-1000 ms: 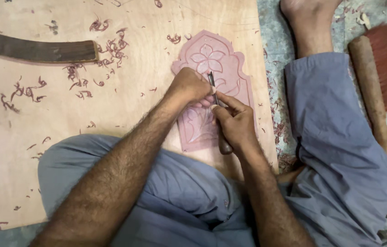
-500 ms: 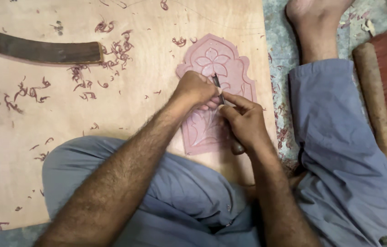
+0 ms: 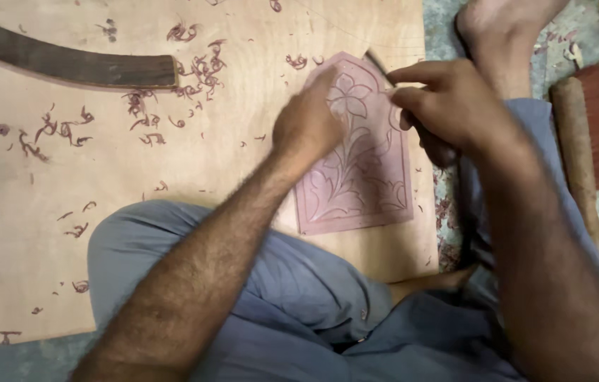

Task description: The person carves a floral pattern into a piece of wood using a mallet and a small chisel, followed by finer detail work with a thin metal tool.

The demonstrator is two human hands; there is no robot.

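Note:
A pink arch-shaped panel (image 3: 363, 184) carved with a flower and leaves lies on a plywood board (image 3: 172, 177). My left hand (image 3: 310, 124) rests on the panel's left edge, fingers bent and pressing it down. My right hand (image 3: 448, 102) hovers over the panel's upper right corner, closed around a thin dark carving tool (image 3: 379, 65) whose tip points up and left past the panel's top.
A dark curved wooden strip (image 3: 66, 64) lies at the board's top left. Reddish shavings (image 3: 193, 71) are scattered over the board. My knee in blue cloth (image 3: 172, 240) covers the board's near edge. A bare foot (image 3: 497, 35) and a wooden-handled brush (image 3: 582, 134) lie right.
My right hand has lifted the tool off the flower and moved up and right. The left hand slid to the panel's left edge, uncovering the carving.

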